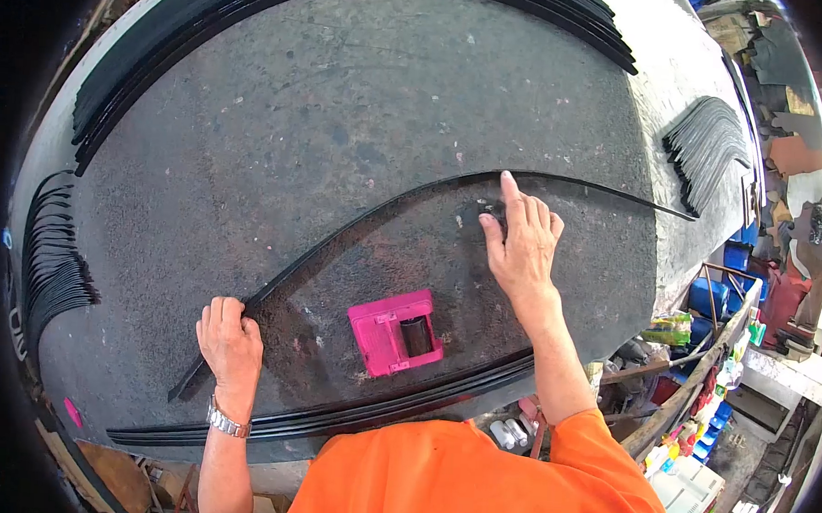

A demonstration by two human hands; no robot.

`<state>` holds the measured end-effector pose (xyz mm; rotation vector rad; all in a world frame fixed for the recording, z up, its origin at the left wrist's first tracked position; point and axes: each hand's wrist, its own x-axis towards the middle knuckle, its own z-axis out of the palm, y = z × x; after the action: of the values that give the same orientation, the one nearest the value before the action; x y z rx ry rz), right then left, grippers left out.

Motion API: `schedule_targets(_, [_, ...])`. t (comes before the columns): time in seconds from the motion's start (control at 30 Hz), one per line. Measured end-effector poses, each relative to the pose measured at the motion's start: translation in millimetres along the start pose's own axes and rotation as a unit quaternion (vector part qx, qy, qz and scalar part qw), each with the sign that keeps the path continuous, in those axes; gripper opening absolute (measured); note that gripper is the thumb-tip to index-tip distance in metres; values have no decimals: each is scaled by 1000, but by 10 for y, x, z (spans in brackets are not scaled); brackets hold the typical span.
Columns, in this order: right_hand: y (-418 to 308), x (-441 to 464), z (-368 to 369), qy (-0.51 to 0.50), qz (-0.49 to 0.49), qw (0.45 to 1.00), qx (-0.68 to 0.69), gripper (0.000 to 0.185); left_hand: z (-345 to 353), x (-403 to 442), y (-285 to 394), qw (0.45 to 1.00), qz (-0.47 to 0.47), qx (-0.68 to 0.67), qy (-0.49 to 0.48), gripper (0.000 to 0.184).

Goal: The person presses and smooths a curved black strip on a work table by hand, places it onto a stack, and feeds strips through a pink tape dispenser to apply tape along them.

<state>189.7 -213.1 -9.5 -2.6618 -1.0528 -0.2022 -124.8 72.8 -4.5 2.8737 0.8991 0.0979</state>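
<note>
A long, narrow black strip (376, 211) lies across the dark work surface, curved in the fisheye view. My left hand (230, 340), with a metal-band watch at the wrist, has its fingers curled over the strip towards its near left end. Further along, my right hand (525, 239) rests with thumb and fingers apart, the index fingertip touching the strip. Between my hands and closer to my body sits a bright pink plastic box (381, 344) with a black roller (416, 336) in its opening.
Several black strips (330, 420) lie along the near edge. A thick stack (257, 11) of strips spans the far edge. Fanned strip bundles hang at the left (53, 250) and right (709, 146). A small pink object (73, 413) lies at the left corner; cluttered shelving stands right.
</note>
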Motion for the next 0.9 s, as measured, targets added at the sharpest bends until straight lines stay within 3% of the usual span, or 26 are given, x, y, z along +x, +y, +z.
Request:
schedule_targets(0.17, [128, -153, -7, 4, -3, 1000, -2, 78, -36, 31, -60, 1000, 6, -25, -13, 19])
schedule_targets(0.27, [112, -272, -40, -11, 8, 999, 30, 78, -46, 43, -161, 998, 4, -9, -68, 25])
schedule_targets(0.47, [4, -789, -245, -41, 24, 998, 51, 76, -403, -71, 130, 997, 67, -37, 25, 72])
schedule_targets(0.53, [3, -949, -307, -43, 34, 997, 47, 76, -445, -180, 352, 961, 99, -249, -74, 92])
schedule_targets(0.6, [-34, -1118, -355, -47, 49, 996, 50, 75, -362, -334, 633, 928, 166, -309, -122, 111])
schedule_targets(0.67, [-75, -1232, -369, -43, 54, 996, 63, 75, -216, -433, 864, 932, 202, -263, -145, 122])
schedule_targets(0.9, [-218, -1484, -450, -42, 64, 993, 85, 75, 49, -365, 1207, 945, 205, -236, -99, 125])
